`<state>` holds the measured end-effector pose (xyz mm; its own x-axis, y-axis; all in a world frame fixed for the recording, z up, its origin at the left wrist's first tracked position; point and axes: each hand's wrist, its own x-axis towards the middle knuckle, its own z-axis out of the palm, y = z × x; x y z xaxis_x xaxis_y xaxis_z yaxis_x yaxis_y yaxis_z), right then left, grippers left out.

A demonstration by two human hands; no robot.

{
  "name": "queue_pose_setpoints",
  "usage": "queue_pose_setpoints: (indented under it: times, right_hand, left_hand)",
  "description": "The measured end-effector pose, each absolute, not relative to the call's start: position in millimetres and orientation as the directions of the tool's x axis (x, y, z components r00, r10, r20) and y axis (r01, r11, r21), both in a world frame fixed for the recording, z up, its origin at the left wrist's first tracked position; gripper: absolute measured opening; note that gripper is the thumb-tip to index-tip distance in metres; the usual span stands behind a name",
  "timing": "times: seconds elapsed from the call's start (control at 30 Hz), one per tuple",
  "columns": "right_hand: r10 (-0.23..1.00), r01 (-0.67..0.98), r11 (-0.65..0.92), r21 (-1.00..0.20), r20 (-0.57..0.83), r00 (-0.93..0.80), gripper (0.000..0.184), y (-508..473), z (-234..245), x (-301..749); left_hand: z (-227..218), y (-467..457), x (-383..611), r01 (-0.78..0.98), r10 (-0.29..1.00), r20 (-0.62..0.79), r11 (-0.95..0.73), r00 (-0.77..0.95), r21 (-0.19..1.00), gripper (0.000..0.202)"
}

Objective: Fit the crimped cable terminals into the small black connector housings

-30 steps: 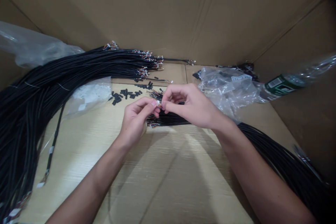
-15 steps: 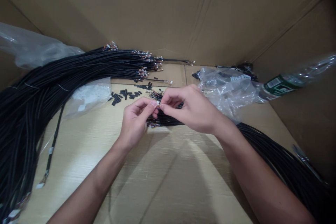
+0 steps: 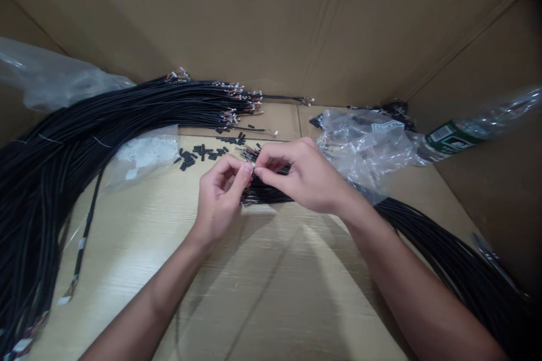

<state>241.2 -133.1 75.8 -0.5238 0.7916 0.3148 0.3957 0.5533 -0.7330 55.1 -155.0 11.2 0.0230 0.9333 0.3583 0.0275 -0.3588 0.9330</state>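
Note:
Near the middle of the table, my left hand (image 3: 221, 194) pinches a small white connector (image 3: 253, 164) between thumb and forefinger. My right hand (image 3: 298, 175) meets it from the other side, its thumb and forefinger closed at the same spot. What the right fingertips grip, probably a thin wire, is too small to make out. Under and behind both hands lies a bundle of black cables (image 3: 271, 193) with bare wire ends showing at its left. Just behind my left hand, several short black sleeves (image 3: 203, 151) are scattered.
A thick bundle of black cables (image 3: 105, 115) with white connectors curves along the left and back. A bag of white parts (image 3: 146, 152) lies beside it. At right are crumpled plastic bags (image 3: 364, 141), a bottle with a green label (image 3: 455, 136) and tweezers (image 3: 495, 262). Cardboard walls (image 3: 254, 17) surround the table.
My right hand has shifted slightly left, and its fingertips are now closer to the left thumb. The wires seen between the fingers before are less visible now. Everything else stays put.

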Motion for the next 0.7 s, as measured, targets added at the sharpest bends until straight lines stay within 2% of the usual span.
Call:
queue_pose_setpoints:
  times: [0.2,0.33,0.6,0.7]
  right_hand:
    - [0.791,0.416,0.569,-0.709,0.335,-0.512,0.015,-130,69,238]
    - [0.819,0.425,0.521,-0.74,0.295,-0.491,0.013,-128,65,238]
    - [0.833,0.259,0.411,-0.874,0.245,-0.495,0.004,-123,68,246]
    - [0.833,0.218,0.371,-0.903,0.22,-0.508,0.008,-121,71,249]
  left_hand:
    - [10,-155,56,0.076,0.918,0.397,-0.396,0.01,0.915,0.022]
    - [8,-153,55,0.081,0.921,0.389,-0.388,-0.004,0.918,0.023]
    - [6,-149,53,-0.005,0.934,0.356,-0.356,0.021,0.935,0.023]
    - [7,-150,52,-0.033,0.933,0.357,-0.355,0.048,0.934,0.022]
